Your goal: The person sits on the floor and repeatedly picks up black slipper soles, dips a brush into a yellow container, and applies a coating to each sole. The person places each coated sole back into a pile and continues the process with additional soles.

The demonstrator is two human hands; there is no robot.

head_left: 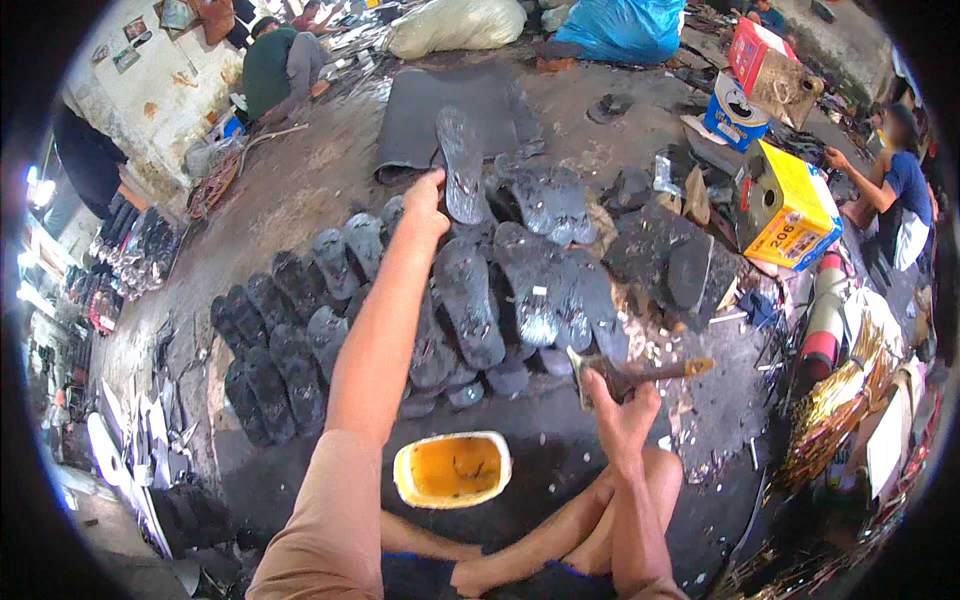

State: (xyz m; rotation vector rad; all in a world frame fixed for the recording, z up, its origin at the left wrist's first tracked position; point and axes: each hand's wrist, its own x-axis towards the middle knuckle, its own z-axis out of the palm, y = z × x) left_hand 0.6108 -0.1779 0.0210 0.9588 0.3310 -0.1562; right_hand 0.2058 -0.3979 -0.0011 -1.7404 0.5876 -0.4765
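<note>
My left hand (pixel 428 203) reaches forward, its fingers closed on the edge of a black shoe sole (pixel 461 160). That sole stands out above the rows of others, in front of a dark sheet. Low on the right, my right hand (pixel 624 412) grips a flat brush (pixel 645 373) whose brown handle points right and whose pale, smeared end points left. Between my arms sits a white-rimmed tub (pixel 402 470) with amber liquid and some dark bits in it. Rows of black soles (pixel 465 300) cover the floor ahead, several with a wet-looking shine. My left forearm hides some of them.
A dark sheet (pixel 405 110) lies beyond the soles. On the right stand a yellow can (pixel 790 205), a blue box (pixel 735 112) and a red-and-white roll (pixel 825 315). Sacks, including a blue bag (pixel 625 30), lie at the back. Other people sit at the far left and right.
</note>
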